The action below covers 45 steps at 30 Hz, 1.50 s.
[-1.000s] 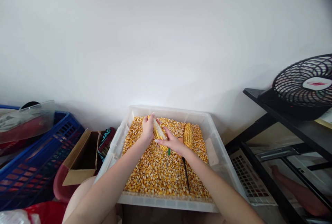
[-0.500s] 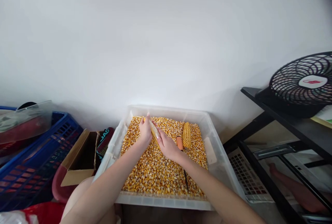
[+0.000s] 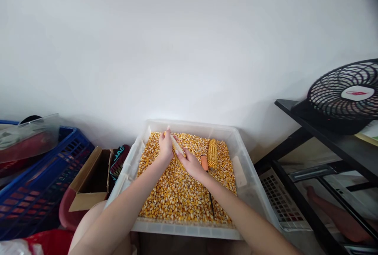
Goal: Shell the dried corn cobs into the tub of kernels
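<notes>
Both hands are at one partly bared corn cob [image 3: 177, 147], held between them above loose corn kernels [image 3: 171, 204]. The left hand [image 3: 166, 145] is curled snugly round the far end, its thumb pointing up and away; the right hand [image 3: 189, 163] is closed more loosely about the near end, thumb lying near the pale strip, fingers mostly hidden underneath. Whether the cob touches the kernels below I cannot tell.

The cob's long axis runs aslant, from the left hand at the far left down to the right hand at the near right. Its bared strip faces up, with yellow rows showing along the lower side.

The step in hand looks like rubbing kernels off the cob. Further work on it would call for a steady left grip and right-thumb pressure against the rows bordering the strip.

Right of the right hand lies a full corn ear [image 3: 212, 153], pointing away; between them is an orange-handled tool [image 3: 204, 163]. A translucent plastic bin [image 3: 186, 230] surrounds all this beneath the hands.
</notes>
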Each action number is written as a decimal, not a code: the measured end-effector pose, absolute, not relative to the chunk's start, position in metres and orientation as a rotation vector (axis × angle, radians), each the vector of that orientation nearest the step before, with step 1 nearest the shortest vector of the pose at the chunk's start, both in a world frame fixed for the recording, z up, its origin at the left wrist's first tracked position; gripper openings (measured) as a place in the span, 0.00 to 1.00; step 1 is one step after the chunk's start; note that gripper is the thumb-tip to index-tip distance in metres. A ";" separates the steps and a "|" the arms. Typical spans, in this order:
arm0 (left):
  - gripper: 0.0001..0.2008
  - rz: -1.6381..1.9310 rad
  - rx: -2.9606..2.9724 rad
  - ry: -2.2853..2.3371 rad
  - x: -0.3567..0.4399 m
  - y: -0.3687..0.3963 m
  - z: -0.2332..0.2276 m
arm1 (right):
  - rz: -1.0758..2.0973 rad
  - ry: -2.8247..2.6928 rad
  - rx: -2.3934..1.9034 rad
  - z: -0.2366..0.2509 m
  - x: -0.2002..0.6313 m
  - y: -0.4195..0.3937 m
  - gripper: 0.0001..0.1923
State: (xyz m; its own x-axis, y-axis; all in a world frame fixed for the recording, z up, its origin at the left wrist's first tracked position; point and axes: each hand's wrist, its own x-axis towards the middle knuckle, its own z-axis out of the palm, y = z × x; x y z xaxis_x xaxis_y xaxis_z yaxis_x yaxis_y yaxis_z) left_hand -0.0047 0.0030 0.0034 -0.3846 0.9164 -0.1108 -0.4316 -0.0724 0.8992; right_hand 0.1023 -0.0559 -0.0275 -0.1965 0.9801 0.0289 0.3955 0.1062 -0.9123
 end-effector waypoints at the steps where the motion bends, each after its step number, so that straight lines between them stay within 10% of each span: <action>1: 0.15 1.650 0.648 1.149 -0.003 0.002 0.003 | 1.051 -1.681 -1.382 -0.029 0.101 -0.057 0.26; 9: 0.12 1.640 0.494 1.180 -0.014 0.012 0.006 | 1.323 -1.608 -1.269 -0.025 0.107 -0.051 0.31; 28: 0.08 1.579 0.341 1.266 -0.015 0.015 -0.011 | 0.858 -1.915 -1.441 -0.029 0.102 -0.053 0.27; 45: 0.07 1.555 0.299 1.242 -0.022 0.024 -0.012 | 1.262 -1.708 -1.272 -0.037 0.107 -0.051 0.27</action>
